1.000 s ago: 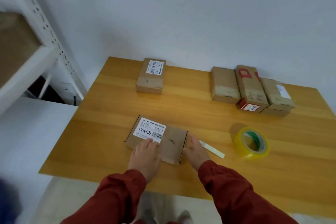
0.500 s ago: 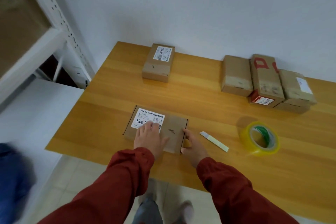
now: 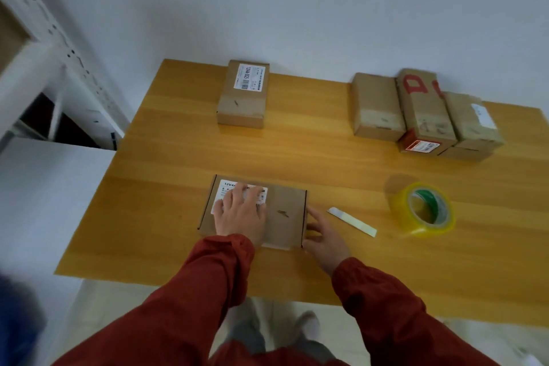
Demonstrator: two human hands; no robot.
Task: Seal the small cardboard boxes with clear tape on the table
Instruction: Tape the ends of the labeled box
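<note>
Cardboard box (image 3: 285, 217) lies flat near the table's (image 3: 166, 217) front edge, left hand (image 3: 241, 215) pressing on its label with fingers spread, right hand (image 3: 325, 239) resting open-fingered against its right side (holding nothing); just right lie a paper strip (image 3: 352, 221) and tape roll (image 3: 421, 209)

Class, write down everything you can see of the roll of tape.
The tape roll is glossy, yellowish and see-through, wound on a core with a green inner face. Its hole faces the camera. It sits on the wooden table, right of a pale strip; nothing else touches it.
</note>
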